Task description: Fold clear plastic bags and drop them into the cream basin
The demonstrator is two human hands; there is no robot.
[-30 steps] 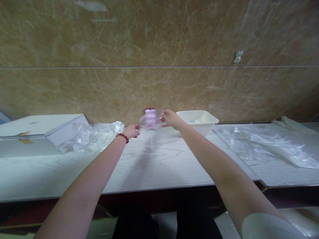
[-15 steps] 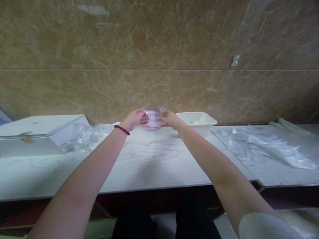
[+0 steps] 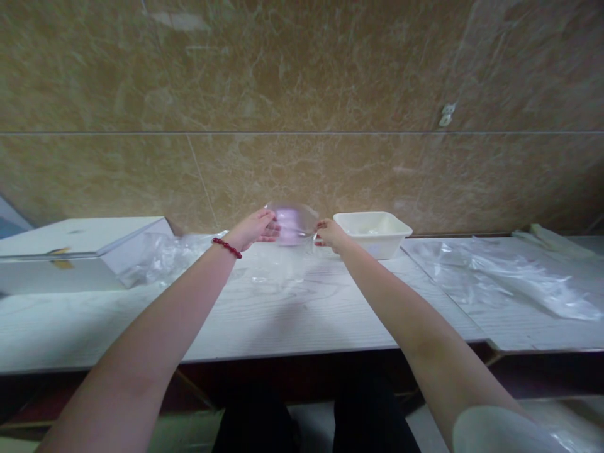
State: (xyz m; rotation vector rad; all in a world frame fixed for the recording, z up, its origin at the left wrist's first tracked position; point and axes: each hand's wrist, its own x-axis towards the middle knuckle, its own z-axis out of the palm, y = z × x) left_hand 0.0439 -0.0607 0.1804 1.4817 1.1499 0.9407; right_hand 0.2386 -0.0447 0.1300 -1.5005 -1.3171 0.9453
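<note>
Both my arms reach out over a white wood-grain table toward the marble wall. Between my hands is a clear plastic bag with a pale purple thing inside; it is blurred by motion. My left hand, with a red bead bracelet at the wrist, has its fingers closed on the bag's left edge. My right hand pinches the bag's right edge. The lower part of the bag hangs down to the tabletop.
A cream rectangular tub stands just right of my right hand. A white flat box lies at the left, with crumpled clear plastic beside it. More clear plastic sheets cover the right table.
My hands have drawn apart, so the bag is spread wider between them. The left hand rose from the tabletop to the bag's edge a second ago and stays there.
</note>
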